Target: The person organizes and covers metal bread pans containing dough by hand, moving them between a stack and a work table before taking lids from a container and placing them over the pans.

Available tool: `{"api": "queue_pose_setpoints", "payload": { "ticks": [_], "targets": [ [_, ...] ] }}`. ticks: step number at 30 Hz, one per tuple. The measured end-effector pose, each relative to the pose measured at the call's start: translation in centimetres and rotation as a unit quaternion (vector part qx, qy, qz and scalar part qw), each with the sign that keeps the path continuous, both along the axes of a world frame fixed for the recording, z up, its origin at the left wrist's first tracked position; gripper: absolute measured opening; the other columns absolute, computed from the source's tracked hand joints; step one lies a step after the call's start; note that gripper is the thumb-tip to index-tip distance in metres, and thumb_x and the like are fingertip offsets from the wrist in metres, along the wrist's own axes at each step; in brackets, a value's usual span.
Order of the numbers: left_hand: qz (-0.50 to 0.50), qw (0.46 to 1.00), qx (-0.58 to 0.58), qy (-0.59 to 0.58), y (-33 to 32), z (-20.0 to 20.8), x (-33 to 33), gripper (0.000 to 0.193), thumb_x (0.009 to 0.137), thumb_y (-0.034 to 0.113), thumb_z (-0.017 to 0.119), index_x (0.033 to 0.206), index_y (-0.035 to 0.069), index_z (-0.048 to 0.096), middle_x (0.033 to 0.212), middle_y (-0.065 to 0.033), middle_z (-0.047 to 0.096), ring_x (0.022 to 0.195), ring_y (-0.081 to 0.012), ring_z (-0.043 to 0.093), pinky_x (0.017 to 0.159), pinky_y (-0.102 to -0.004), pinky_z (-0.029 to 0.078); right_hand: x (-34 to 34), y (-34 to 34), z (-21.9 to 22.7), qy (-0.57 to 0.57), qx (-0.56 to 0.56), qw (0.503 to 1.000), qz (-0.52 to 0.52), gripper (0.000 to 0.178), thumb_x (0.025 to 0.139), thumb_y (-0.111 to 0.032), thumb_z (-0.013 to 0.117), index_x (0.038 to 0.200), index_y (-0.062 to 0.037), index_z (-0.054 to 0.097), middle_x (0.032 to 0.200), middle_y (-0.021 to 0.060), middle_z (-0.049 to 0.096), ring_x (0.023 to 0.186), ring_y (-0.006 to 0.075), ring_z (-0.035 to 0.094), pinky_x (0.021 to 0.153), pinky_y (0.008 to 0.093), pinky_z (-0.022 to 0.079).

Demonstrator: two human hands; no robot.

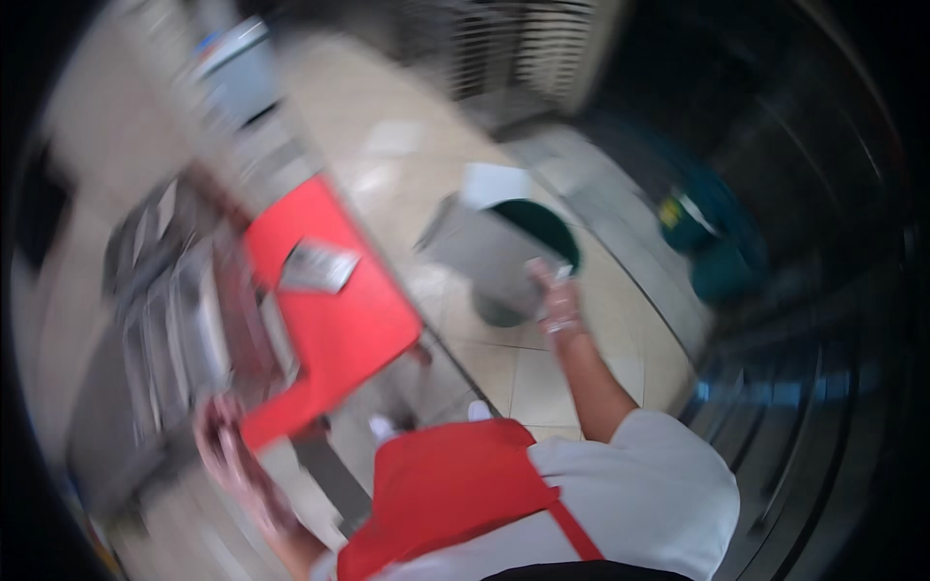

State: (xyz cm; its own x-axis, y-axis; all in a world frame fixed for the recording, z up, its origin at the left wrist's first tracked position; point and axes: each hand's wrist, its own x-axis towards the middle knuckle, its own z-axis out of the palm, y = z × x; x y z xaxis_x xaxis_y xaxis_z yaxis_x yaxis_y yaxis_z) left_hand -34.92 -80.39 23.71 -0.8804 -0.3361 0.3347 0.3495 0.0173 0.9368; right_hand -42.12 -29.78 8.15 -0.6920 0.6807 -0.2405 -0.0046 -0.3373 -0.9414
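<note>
Left hand [228, 441]: blurred, at the near edge of the red tabletop [334, 320]; grip state unreadable. Silvery packet [318, 268]: on the tabletop, well beyond that grip.

Right hand [557, 300]: pinching a small pale scrap, directly above the grey bin [504, 257]. Risk: scrap flutters past the rim onto the floor.

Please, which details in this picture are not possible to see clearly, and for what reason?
1. Right hand, head view: motion blur hides whether it grips the small pale thing at its fingertips.
2. Left hand: smeared by blur; fingers and any contents unreadable.
3. Grey bin with dark opening: contents not visible.
4. Flat grey item on the red surface: too blurred to identify.
5. Grey stacked things at left: blurred, and bent by the fisheye.
</note>
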Motion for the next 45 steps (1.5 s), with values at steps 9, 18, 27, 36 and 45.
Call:
{"api": "queue_pose_setpoints", "payload": {
  "ticks": [9,18,27,36,45],
  "targets": [
    [0.152,0.976,-0.089,0.127,-18.2,7.9,-7.7,0.043,0.097,0.012,0.064,0.136,-0.005,0.054,0.131,-0.0175,0.061,0.124,-0.0261,0.059,0.112,-0.0388,0.041,-14.5,-16.0,15.5,0.008,0.087,0.977,0.196,0.047,0.088,-0.024,0.077,0.125,-0.001,0.061,0.115,0.0114,0.068,0.1,0.024,0.068,0.086,0.0373,0.055],
    [0.138,0.956,-0.228,-0.122,-32.8,2.6,-26.3,0.054,0.095,0.027,0.07,0.138,-0.004,0.054,0.132,-0.019,0.062,0.124,-0.0245,0.059,0.109,-0.0348,0.043,-31.1,-25.8,12.7,-0.063,0.098,0.956,0.269,0.042,0.08,-0.026,0.082,0.115,-0.0083,0.067,0.102,0.0047,0.069,0.085,0.0172,0.065,0.076,0.0336,0.051],
    [0.18,0.951,-0.234,-0.093,-29.8,4.8,-26.9,0.057,0.094,0.026,0.072,0.139,-0.004,0.053,0.137,-0.0201,0.059,0.13,-0.0261,0.056,0.111,-0.0366,0.042,-35.3,-24.3,12.6,-0.09,0.09,0.931,0.343,0.054,0.08,-0.041,0.081,0.124,-0.0151,0.064,0.123,0.0057,0.063,0.112,0.0191,0.061,0.096,0.0418,0.049],
    [0.238,0.845,-0.433,-0.205,-35.8,7.5,-38.7,0.061,0.094,0.042,0.063,0.134,-0.004,0.057,0.128,-0.0259,0.064,0.121,-0.0343,0.062,0.106,-0.0389,0.046,-44.2,-35.8,13.3,0.086,0.216,0.87,0.436,0.043,0.093,-0.024,0.067,0.129,-0.0031,0.058,0.121,0.0112,0.065,0.112,0.0271,0.063,0.097,0.0376,0.052],
    [0.115,0.786,-0.531,-0.295,-42.3,4.1,-59.2,0.052,0.093,0.041,0.06,0.118,-0.005,0.065,0.11,-0.0267,0.069,0.109,-0.0373,0.066,0.094,-0.0434,0.05,-55.6,-50.2,13.7,0.09,-0.197,0.899,0.379,0.042,0.103,-0.034,0.055,0.13,-0.0017,0.057,0.124,0.0146,0.066,0.108,0.0286,0.066,0.101,0.0436,0.051]
  ]
}}
